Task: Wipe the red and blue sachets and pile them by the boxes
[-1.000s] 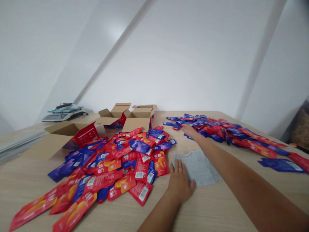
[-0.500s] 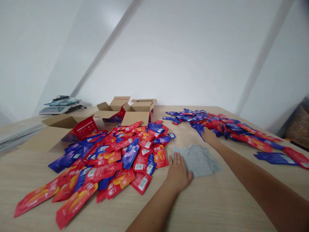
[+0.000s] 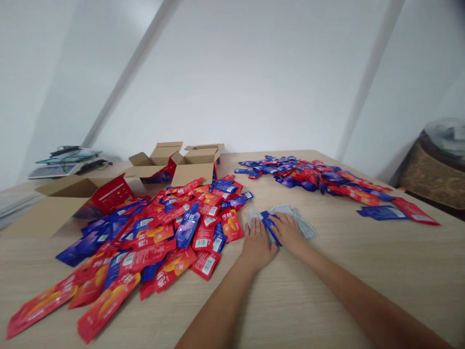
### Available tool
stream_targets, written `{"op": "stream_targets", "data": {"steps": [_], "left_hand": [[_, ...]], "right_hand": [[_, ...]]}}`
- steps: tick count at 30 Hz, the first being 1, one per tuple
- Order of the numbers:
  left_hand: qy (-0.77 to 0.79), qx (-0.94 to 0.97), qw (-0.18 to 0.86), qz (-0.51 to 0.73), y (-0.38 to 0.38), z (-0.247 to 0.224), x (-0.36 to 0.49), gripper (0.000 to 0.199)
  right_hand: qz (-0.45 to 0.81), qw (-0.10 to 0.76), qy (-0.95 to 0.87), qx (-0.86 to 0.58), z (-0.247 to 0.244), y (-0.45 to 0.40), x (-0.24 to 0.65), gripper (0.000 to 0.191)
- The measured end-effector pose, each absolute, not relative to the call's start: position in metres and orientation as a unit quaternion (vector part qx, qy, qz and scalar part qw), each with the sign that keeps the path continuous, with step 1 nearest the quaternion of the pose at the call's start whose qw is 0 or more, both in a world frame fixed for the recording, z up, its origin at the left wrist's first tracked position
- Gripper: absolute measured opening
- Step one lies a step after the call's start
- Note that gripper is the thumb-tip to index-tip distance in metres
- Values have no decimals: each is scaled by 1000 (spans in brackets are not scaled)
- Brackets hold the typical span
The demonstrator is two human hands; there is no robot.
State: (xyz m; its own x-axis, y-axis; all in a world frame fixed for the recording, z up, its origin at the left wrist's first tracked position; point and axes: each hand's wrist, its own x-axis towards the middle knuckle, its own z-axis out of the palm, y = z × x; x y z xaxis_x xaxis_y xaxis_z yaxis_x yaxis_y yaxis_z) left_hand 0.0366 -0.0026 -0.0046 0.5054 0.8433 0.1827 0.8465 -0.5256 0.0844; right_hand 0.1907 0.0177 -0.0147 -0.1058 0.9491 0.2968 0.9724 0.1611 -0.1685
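Observation:
A grey cloth (image 3: pixel 302 224) lies flat on the table, with a blue pouch (image 3: pixel 271 228) on top of it. My left hand (image 3: pixel 257 246) rests palm down over the cloth's left part, fingers extended, beside the pouch. On the pouch and cloth lies my right hand (image 3: pixel 289 233), its fingers spread flat over the pouch's right side. Left of my hands is a heap of red and blue pouches (image 3: pixel 187 225). Farther back on the right is a second mixed pile (image 3: pixel 305 174).
Open cardboard boxes (image 3: pixel 194 173) stand behind the left heap, another box (image 3: pixel 54 206) at the left. Stacked flat items with cables (image 3: pixel 69 162) lie at the back left. One blue pouch (image 3: pixel 383 212) and a red pouch (image 3: pixel 416 212) lie at the right.
My right hand has come from the right pile to the cloth, and a blue pouch now lies there under it. My left hand stays on the cloth. The view has shifted right.

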Motion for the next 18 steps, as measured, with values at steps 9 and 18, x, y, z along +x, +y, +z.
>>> {"op": "stream_targets", "data": {"steps": [9, 18], "left_hand": [[-495, -865, -1, -82, -4, -1, 37, 74], [-498, -860, 14, -108, -1, -6, 37, 78]], "right_hand": [[-146, 146, -686, -698, -6, 20, 244, 36], [-50, 382, -731, -564, 27, 10, 214, 38]]}}
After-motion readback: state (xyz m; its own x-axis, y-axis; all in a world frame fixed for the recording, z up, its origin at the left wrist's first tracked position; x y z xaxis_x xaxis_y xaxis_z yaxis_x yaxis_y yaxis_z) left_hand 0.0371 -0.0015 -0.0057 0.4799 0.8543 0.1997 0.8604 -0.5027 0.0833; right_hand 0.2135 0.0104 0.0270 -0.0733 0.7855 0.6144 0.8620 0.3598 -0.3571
